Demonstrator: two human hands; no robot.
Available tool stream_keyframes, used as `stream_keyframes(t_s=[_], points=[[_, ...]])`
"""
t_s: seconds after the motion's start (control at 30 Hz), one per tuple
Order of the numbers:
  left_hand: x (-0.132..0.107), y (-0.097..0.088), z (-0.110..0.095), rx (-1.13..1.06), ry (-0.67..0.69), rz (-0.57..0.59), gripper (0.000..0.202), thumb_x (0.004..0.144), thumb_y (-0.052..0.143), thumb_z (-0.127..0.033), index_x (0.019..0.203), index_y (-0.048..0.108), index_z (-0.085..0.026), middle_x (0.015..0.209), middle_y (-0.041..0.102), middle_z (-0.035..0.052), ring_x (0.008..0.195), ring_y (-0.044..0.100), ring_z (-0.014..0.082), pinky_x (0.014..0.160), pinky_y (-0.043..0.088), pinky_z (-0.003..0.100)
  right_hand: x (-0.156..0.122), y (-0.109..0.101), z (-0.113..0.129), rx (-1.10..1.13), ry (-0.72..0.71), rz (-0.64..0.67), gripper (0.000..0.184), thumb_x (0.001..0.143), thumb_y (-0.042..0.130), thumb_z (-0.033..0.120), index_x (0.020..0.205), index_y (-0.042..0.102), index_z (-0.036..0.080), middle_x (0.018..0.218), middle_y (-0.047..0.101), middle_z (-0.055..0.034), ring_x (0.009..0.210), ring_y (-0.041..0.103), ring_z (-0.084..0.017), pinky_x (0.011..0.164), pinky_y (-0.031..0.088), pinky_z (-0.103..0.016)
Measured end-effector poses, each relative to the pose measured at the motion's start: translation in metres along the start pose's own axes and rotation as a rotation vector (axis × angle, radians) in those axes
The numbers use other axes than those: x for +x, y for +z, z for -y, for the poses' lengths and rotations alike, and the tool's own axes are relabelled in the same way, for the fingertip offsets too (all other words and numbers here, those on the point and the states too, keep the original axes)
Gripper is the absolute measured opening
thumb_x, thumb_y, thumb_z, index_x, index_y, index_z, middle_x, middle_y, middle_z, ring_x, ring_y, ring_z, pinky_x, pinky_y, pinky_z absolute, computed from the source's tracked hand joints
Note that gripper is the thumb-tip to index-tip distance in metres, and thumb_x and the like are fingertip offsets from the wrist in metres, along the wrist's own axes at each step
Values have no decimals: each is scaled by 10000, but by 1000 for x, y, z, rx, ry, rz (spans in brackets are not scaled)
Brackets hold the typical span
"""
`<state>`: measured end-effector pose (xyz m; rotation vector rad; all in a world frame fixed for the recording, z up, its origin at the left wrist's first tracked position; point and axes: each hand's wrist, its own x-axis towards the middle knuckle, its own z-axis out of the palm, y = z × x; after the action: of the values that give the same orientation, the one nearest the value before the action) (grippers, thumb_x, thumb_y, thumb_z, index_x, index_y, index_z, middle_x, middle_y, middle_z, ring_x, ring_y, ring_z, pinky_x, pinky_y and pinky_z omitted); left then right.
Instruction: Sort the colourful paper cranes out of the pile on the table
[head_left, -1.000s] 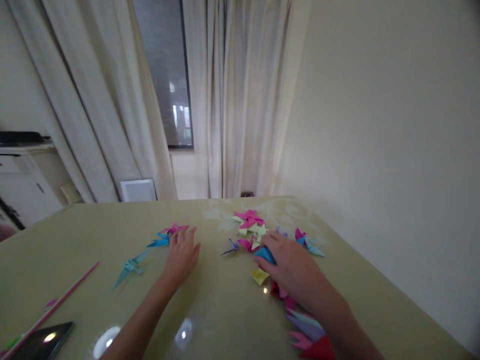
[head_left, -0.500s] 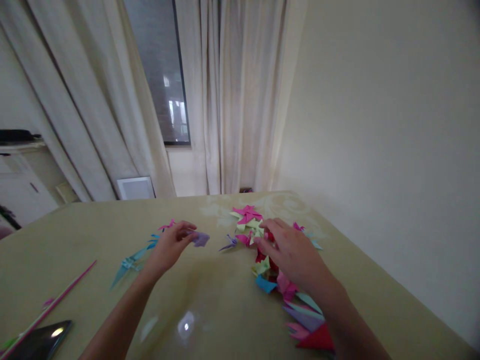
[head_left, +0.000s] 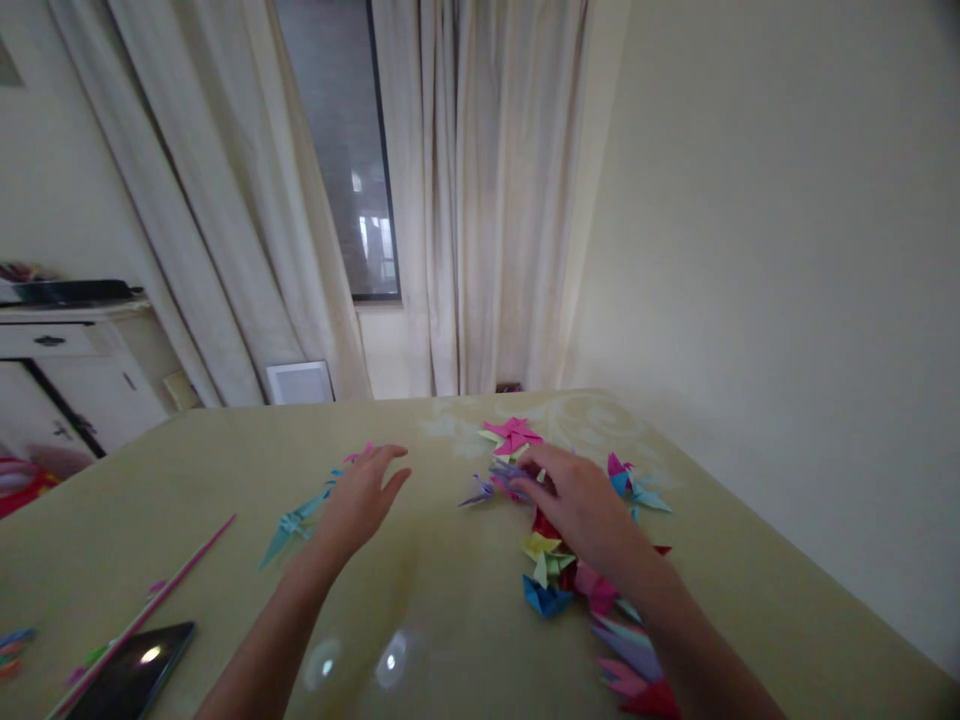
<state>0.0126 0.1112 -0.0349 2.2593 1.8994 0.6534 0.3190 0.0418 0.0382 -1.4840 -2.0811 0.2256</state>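
In the head view, your left hand (head_left: 365, 505), just now holding purple paper, spreads empty, freed, near a light-blue folded-paper crane (head_left: 289, 528); your right hand (head_left: 581, 500) pinches a pale-purple folded-paper figure (head_left: 510, 474) above colourful folded-paper pieces (head_left: 551, 568).

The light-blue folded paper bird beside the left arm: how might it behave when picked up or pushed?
The light-blue bird looks like folded paper, so it is probably light; on the glossy table it may slide easily. Its slender tips would likely crease if pinched.
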Motion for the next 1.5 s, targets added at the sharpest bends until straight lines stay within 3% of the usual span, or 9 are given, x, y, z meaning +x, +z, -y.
stream_keyframes(t_s=[0.1, 0.3, 0.5, 0.8, 0.9, 1.03, 1.2, 1.37, 1.5], points=[[0, 7, 48, 191, -173, -15, 441, 943, 566, -174, 1380, 629, -169, 1536, 567, 245, 1447, 496, 463, 1153, 379, 691, 6, -12, -23, -177, 114, -78, 152, 1021, 618, 239, 1119, 727, 199, 1086, 772, -78, 930, 724, -232, 817, 500, -326], [-7, 20, 74, 278, -215, 121, 462, 967, 446, -92, 1384, 610, -207, 1435, 649, 212, 1302, 636, 404, 1061, 471, 600, 5, -20, -39, -297, 208, -207, 261, 1038, 572, 235, 1266, 693, 192, 1290, 703, -104, 754, 711, -175, 749, 501, -325], [3, 17, 39, 140, -43, 229, 190, 905, 597, -107, 1054, 676, -194, 1135, 763, 114, 1068, 726, 299, 917, 528, 403, 1, -11, -11, -165, 90, -224, 201, 1028, 618, 282, 1190, 721, 220, 1210, 731, -81, 794, 720, -188, 747, 511, -314], [-35, -16, -81, -539, 357, 122, 83, 996, 637, -288, 1009, 707, -246, 980, 775, 10, 921, 715, 196, 836, 540, 297, -10, 29, 29, -77, -123, 165, 201, 1018, 682, 275, 1210, 704, 216, 1142, 755, -77, 991, 722, -241, 842, 497, -324], [-36, -19, -81, -549, 351, 35, 112, 993, 633, -297, 1083, 687, -257, 1033, 768, 17, 958, 719, 205, 869, 558, 317, -7, 28, 26, -112, -128, 148, 116, 1041, 600, 181, 1048, 714, 206, 1022, 756, -58, 954, 710, -221, 818, 469, -301], [-17, -21, -33, -286, 236, -187, 158, 959, 607, -313, 1058, 708, -245, 1063, 769, 67, 988, 715, 260, 924, 548, 394, 0, 17, 11, -162, -60, 80, 131, 1050, 579, 204, 1019, 707, 208, 987, 760, -57, 887, 706, -211, 775, 450, -293], [0, -25, 5, -271, 130, 4, 207, 927, 558, -325, 791, 676, -222, 783, 759, 45, 756, 696, 233, 734, 521, 330, 5, 16, 2, -214, 59, 60, 134, 1053, 589, 245, 1092, 708, 199, 1056, 767, -81, 902, 725, -232, 781, 465, -314], [-18, -22, -40, -555, 274, 144, 216, 954, 607, -378, 878, 723, -212, 828, 764, 32, 778, 695, 201, 715, 519, 289, -2, 41, 24, -22, -104, 121, 415, 992, 719, 437, 1343, 632, 232, 1246, 738, -83, 1046, 718, -259, 863, 488, -334], [-35, -22, -76, -686, 352, 180, 187, 996, 610, -343, 915, 735, -231, 874, 771, 10, 827, 699, 176, 775, 535, 273, -5, 52, 35, -7, -103, 201, 138, 1015, 680, 304, 1121, 697, 216, 1052, 765, -47, 914, 707, -212, 750, 436, -282]])
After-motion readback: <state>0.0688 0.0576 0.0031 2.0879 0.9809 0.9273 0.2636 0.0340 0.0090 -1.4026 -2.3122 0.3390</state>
